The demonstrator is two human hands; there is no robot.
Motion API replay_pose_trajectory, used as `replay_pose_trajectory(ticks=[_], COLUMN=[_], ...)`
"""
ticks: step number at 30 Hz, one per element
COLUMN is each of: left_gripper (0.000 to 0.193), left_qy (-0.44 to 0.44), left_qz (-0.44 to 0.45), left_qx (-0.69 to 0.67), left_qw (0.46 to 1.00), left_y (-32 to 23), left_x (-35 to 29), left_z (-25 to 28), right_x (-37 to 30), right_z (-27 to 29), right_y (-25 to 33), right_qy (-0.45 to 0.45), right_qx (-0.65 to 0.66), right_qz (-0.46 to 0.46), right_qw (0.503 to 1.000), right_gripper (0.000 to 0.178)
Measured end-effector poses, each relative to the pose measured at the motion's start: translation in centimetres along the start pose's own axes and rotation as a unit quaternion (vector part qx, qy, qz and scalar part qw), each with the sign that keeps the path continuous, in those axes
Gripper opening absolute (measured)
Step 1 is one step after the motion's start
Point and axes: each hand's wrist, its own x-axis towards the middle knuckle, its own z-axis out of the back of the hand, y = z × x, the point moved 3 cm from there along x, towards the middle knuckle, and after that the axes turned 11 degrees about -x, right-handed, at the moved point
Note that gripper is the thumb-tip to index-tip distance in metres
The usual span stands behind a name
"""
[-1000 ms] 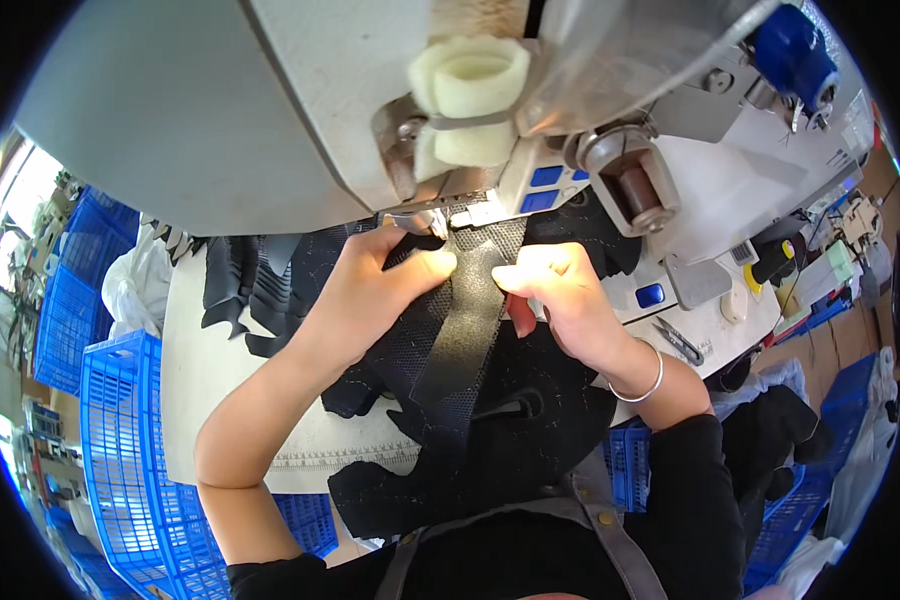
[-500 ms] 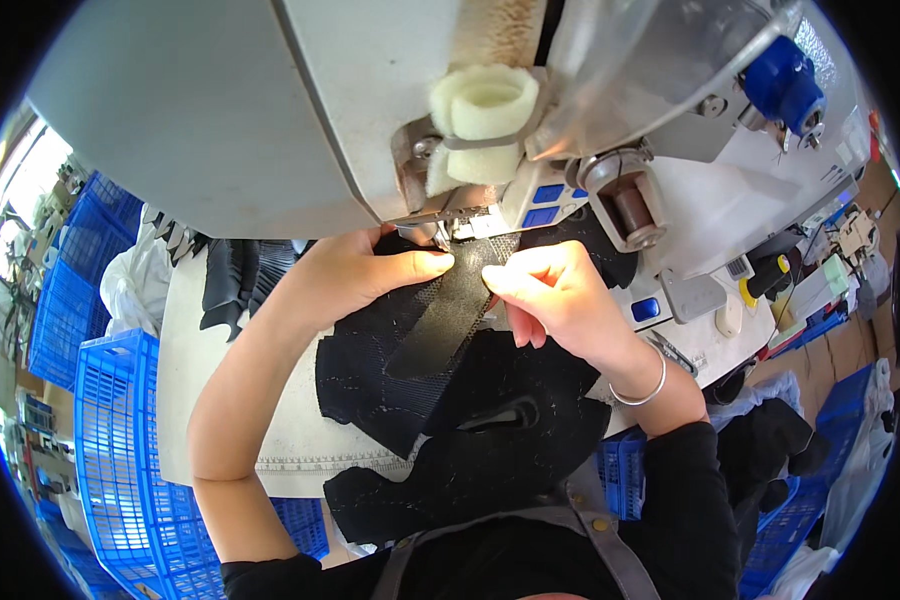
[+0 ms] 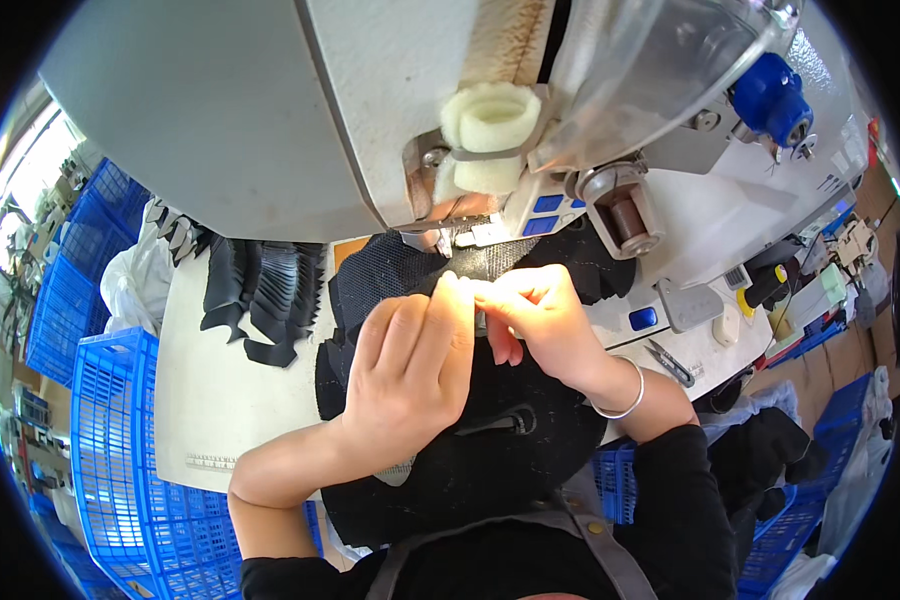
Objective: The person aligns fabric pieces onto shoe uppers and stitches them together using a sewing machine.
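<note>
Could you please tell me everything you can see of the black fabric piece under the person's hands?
The black fabric piece looks like a soft, matte textile with a mesh-like part near the sewing machine. It lies flat on the white table, reaching under the machine head. The left hand and right hand rest on it, fingertips meeting.

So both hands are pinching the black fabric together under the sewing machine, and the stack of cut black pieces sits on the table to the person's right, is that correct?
Not quite. The stack of cut black pieces lies on the table to the person's left, beside the blue crates, as the head view shows. The rest holds: the left hand and right hand meet on the black fabric below the sewing machine.
</note>
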Motion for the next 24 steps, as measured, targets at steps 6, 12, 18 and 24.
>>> replay_pose_trajectory(ticks=[6,12,18,24], left_gripper=[0.037,0.029,0.019,0.016], left_qy=[-0.052,-0.082,-0.104,-0.137], left_qz=[0.026,0.051,0.081,0.083], left_qx=[-0.019,-0.073,-0.084,-0.119], left_qw=[0.998,0.993,0.988,0.980], left_y=[0.7,2.2,3.7,4.8], left_x=[1.1,1.0,0.8,0.5], left_z=[0.0,-0.2,-0.1,-0.9], right_x=[-0.9,-1.3,-0.8,-1.1], right_z=[1.7,2.5,2.6,1.4], right_y=[1.3,3.9,2.3,2.7], right_qy=[0.045,-0.174,-0.145,-0.183], right_qx=[-0.151,-0.566,-0.576,-0.563], right_qz=[-0.006,0.393,0.457,0.505], right_qw=[0.987,0.704,0.661,0.628], right_gripper=[0.016,0.027,0.027,0.020])
